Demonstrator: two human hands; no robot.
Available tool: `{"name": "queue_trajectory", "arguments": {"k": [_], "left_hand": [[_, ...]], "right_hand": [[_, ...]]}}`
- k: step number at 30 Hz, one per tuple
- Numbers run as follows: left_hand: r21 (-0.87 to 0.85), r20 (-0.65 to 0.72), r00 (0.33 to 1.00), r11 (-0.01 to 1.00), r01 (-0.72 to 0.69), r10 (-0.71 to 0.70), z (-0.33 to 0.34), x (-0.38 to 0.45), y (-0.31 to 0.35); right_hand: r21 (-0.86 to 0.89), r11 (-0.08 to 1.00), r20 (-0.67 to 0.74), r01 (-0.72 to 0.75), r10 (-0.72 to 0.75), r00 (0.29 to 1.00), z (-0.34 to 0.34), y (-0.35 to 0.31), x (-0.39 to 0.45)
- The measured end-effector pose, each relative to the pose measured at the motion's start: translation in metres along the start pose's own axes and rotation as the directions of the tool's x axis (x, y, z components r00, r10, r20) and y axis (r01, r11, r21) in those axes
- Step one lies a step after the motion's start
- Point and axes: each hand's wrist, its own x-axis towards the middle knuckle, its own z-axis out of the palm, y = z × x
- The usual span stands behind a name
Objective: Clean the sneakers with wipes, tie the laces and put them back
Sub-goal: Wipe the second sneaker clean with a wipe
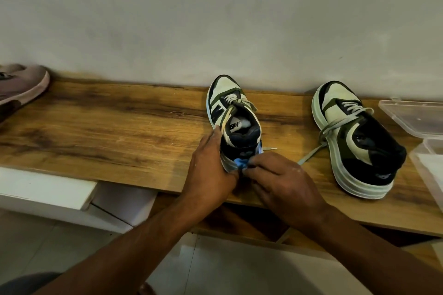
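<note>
There were two green-and-white sneakers [233,115] [354,136], one pink shoe [20,84], one blue wipe [242,161], one clear plastic box [414,117], and two hands [208,170] [285,184].

A wooden shelf [115,112] is running along the wall [215,12], and everything is sitting on it. Near the middle a sneaker [233,112] is standing with its toe toward the wall, and two hands are meeting at its heel, the left hand [211,170] on its left, the right hand [282,179] just beside. A wipe [241,162] is lying between them against the heel. Well to the right a second sneaker [354,136] is resting, with a plastic box [414,117] at its right. Far left, another shoe [21,84] is lying at the shelf's end.
</note>
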Motion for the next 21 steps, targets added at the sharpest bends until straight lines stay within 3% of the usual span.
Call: {"name": "queue_trajectory", "arguments": {"k": [3,5,7,12,16,19,21], "left_hand": [[-0.016,0.003,1.0,1.0,-0.012,0.012,-0.002,-0.001,0.004],[-0.018,-0.002,1.0,1.0,-0.012,0.012,-0.002,-0.002,0.004],[-0.018,-0.009,1.0,1.0,-0.015,0.015,-0.002,-0.002,0.003],[-0.054,-0.019,1.0,0.999,0.006,-0.007,0.0,0.002,0.0],[-0.084,-0.015,1.0,0.996,0.013,-0.014,-0.004,0.006,-0.001],[-0.114,-0.03,1.0,0.993,0.001,-0.005,-0.004,0.006,0.0],[-0.131,-0.039,0.999,0.991,-0.005,-0.001,-0.003,0.006,0.002]], "right_hand": [[0.039,0.997,-0.144,-0.06,0.065,0.987,-0.016,0.007,0.011],[0.111,0.981,-0.331,-0.158,0.187,0.925,-0.028,0.016,0.02],[0.2,0.957,-0.414,-0.209,0.276,0.867,-0.032,0.022,0.026],[0.249,0.947,-0.19,-0.204,0.254,0.948,-0.004,0.009,0.014],[0.293,0.941,-0.116,-0.17,0.211,0.97,-0.001,0.011,0.013],[0.267,0.949,-0.186,-0.166,0.22,0.958,-0.012,0.018,0.02],[0.298,0.932,-0.318,-0.206,0.3,0.899,-0.019,0.025,0.026]]}}
